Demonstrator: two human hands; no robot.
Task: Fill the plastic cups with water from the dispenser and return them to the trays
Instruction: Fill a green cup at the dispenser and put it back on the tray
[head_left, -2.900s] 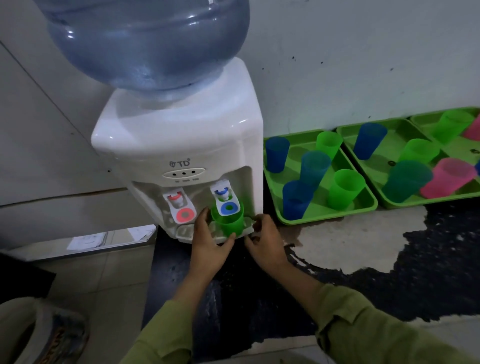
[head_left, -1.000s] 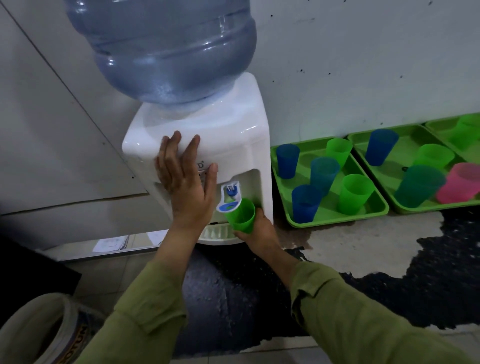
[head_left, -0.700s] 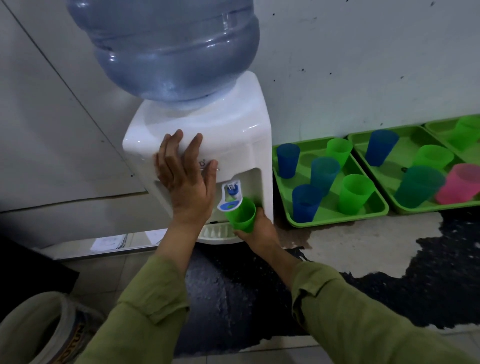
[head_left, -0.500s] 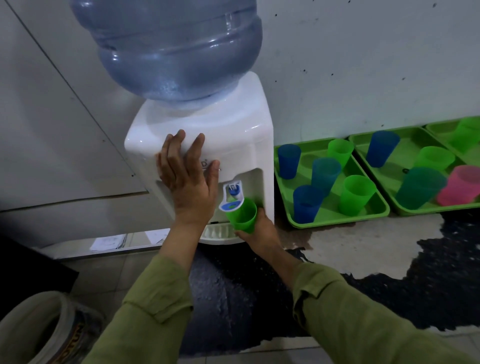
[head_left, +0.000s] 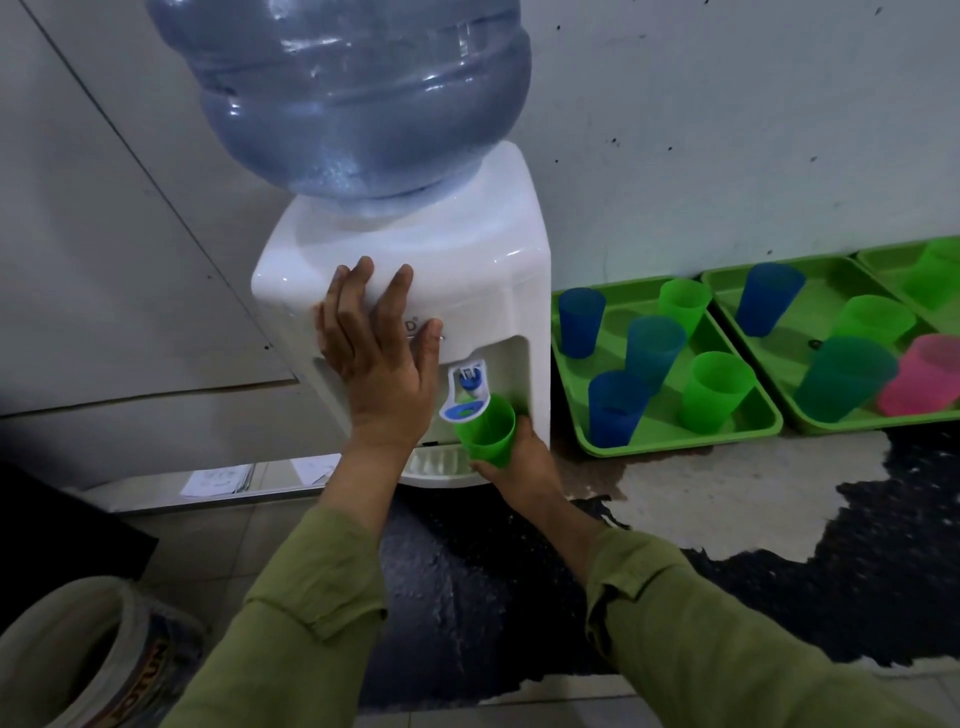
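Pressing flat against the front of the white dispenser (head_left: 467, 270), the left hand (head_left: 379, 364) has a wide grip: its fingers are straight and spread and hold nothing, with the fingertips reaching the top edge of the housing. The right hand (head_left: 524, 457) comes in from below and to the right, its grip curled round the green cup (head_left: 488, 431) from underneath. That cup is tilted, with its mouth turned up towards the blue tap (head_left: 467, 387), and its rim touches the tap's blue-and-white lever. Whether water is running, or how full the cup is, cannot be told. Just below the cup lies the white drip grille (head_left: 436, 462).

A large blue water bottle (head_left: 353, 93) sits upside down on top of the dispenser. The dispenser stands on a dark bench (head_left: 519, 597) with a pale worn patch, against a grey wall.

To the right, just beside the dispenser, the nearest green tray (head_left: 662, 423) carries five upright cups (head_left: 654, 348), blue, teal and green. The second tray (head_left: 821, 280) touches its right side and holds a blue cup (head_left: 769, 296), a green one, a dark teal cup (head_left: 841, 376) and a pink cup (head_left: 924, 374). A third tray (head_left: 883, 260) shows only in part at the far right edge.

At the lower left corner stands a pale bucket (head_left: 78, 665) with lettering, and some papers (head_left: 218, 480) lie to the left of the dispenser's base. Both sleeves are olive green.
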